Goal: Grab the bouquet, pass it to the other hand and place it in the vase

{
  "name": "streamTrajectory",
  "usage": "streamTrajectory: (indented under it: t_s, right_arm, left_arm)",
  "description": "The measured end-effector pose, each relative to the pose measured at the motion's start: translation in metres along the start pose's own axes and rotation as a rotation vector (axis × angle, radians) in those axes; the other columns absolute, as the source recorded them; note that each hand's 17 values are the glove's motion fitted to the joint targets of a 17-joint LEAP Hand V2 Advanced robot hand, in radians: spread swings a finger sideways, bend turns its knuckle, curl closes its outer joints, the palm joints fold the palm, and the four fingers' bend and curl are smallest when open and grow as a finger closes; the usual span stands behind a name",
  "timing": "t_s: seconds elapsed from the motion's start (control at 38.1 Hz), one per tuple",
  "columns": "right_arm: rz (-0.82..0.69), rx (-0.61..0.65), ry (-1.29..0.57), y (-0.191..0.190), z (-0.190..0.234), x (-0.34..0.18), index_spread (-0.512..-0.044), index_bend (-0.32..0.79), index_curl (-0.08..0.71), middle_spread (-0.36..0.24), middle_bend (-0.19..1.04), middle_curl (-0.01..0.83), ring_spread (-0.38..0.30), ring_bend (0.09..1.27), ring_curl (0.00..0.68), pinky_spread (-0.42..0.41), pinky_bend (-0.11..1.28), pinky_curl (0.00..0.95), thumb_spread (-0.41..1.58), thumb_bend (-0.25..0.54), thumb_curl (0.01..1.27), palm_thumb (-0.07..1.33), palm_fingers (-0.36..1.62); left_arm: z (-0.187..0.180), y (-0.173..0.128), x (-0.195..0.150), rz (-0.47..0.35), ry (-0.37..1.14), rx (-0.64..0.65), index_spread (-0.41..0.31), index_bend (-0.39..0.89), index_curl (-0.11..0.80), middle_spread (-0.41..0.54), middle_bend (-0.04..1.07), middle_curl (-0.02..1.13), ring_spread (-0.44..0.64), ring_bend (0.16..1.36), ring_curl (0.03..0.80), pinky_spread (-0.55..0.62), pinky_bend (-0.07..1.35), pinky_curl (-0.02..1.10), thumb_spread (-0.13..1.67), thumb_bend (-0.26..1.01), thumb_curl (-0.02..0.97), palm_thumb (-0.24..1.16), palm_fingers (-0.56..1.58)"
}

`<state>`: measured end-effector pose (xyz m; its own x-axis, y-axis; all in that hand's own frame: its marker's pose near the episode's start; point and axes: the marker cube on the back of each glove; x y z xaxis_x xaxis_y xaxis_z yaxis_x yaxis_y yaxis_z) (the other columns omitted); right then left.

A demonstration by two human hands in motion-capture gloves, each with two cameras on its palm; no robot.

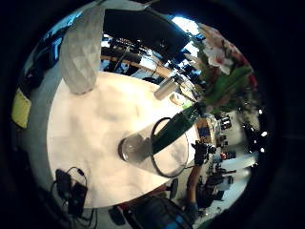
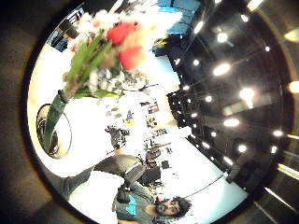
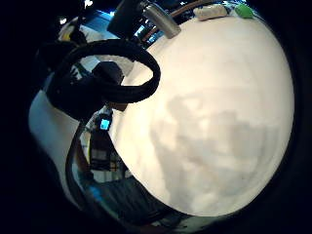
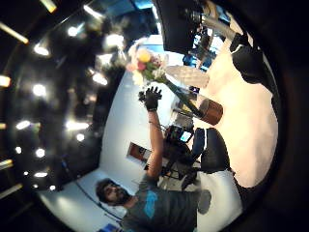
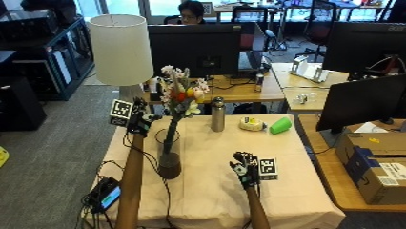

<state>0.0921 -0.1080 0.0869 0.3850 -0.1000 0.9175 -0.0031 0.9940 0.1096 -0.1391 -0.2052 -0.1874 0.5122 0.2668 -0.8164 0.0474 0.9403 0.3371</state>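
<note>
**Now the bouquet is seen standing in the vase, with both hands apart from it**

Seen from the outside view, the bouquet (image 5: 179, 98) is set in the clear glass vase (image 5: 168, 155), its green wrapped stems running down through the rim and its red, white and yellow blooms raised above. The vase is stood on the cloth-covered table (image 5: 292, 157), close to the table's left edge and about midway between its near and far edges.

The left hand (image 5: 141, 120) is held up in the air just beside the bouquet, at the height of the stems below the blooms and above the table's left edge. Its fingers are spread and nothing is gripped by it; a gap between glove and stems is shown in the right thumb side palm view, where the hand (image 4: 152, 98) is seen beside the flowers (image 4: 144, 65). From the left little finger side palm view the stems (image 1: 174, 128) are seen passing into the vase's mouth (image 1: 169, 148).

The right hand (image 5: 246, 171) is kept low over the table, toward the near edge and right of the middle, well apart from the vase. Its fingers are extended and nothing is held.

Near the table's far edge a metal bottle (image 5: 218, 114), a small pale bundle (image 5: 252, 124) and a green cup (image 5: 280, 125) on its side are placed in a row. A lamp (image 5: 120, 50) with a white shade is stood at the far left corner. A small black device (image 5: 106, 193) with cables is laid by the near left edge.
</note>
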Motion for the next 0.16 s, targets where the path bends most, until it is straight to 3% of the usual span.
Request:
streamTrajectory:
  t_s: [0.08,0.13,0.16]
  right_arm:
    - [-0.009,-0.001,-0.012,0.0,0.002,-0.005,-0.269,0.11,0.251,-0.128,0.29,0.453,-0.065,0.32,0.377,0.266,0.39,0.341,0.89,-0.023,0.59,0.9,0.94]
    - [0.029,0.001,-0.017,0.003,0.003,-0.014,-0.269,0.11,0.252,-0.127,0.29,0.451,-0.065,0.32,0.377,0.268,0.38,0.341,0.89,-0.023,0.59,0.9,0.94]
    - [0.044,0.002,-0.022,0.004,0.004,-0.018,-0.269,0.11,0.252,-0.127,0.29,0.451,-0.065,0.32,0.377,0.268,0.38,0.342,0.89,-0.023,0.59,0.9,0.94]
  left_arm:
    - [-0.009,0.007,0.009,-0.107,0.006,0.042,0.259,0.02,0.085,0.45,0.13,0.25,0.51,0.67,0.319,0.54,0.74,0.38,0.63,-0.07,0.43,0.25,-0.32]
    - [-0.013,0.008,0.012,-0.075,0.008,0.065,0.264,0.03,0.072,0.468,0.13,0.24,0.53,0.66,0.312,0.55,0.73,0.38,0.63,-0.06,0.421,0.24,-0.31]
    - [-0.015,0.007,0.012,-0.016,0.008,0.073,0.264,0.03,0.066,0.474,0.13,0.23,0.54,0.66,0.31,0.56,0.73,0.37,0.63,-0.06,0.417,0.23,-0.31]
